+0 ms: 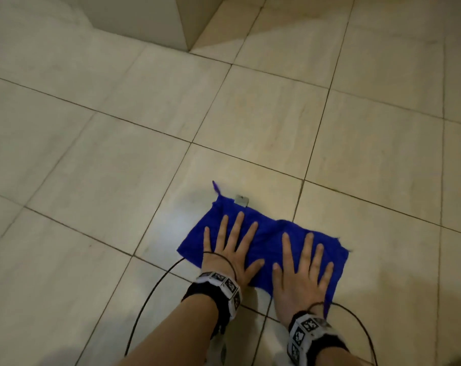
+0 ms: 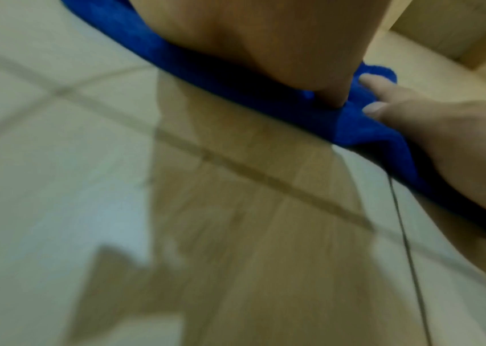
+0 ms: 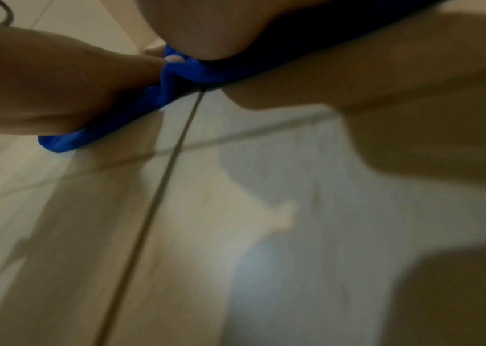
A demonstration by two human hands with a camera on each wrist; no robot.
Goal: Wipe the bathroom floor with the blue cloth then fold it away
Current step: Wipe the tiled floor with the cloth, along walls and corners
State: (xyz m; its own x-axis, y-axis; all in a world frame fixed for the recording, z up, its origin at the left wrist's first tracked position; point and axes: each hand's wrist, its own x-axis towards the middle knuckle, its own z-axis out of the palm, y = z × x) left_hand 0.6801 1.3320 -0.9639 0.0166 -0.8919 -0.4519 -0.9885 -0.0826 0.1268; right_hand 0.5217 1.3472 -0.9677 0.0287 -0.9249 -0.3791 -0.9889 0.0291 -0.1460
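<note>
The head view is dim and warm-tinted, with soft grain and slight blur throughout. A pale bluish glare patch sits on the glossy beige tiled floor [image 1: 168, 220] just left of the rumpled bright-blue terry cloth [image 1: 266, 241], whose colour is the one saturated tone. Grout lines bow towards the frame edges (wide-angle distortion). The upper right corner is lit warmer than the left.

Both wrist views are darker and heavily smeared. In the left wrist view the floor [image 2: 58, 210] mirrors brown shapes beside cold bluish sheen; nothing is crisp. The right wrist view shows broad soft-edged shadows and a cold highlight on the tiles [image 3: 265, 269], with noise in the dark upper right.
</note>
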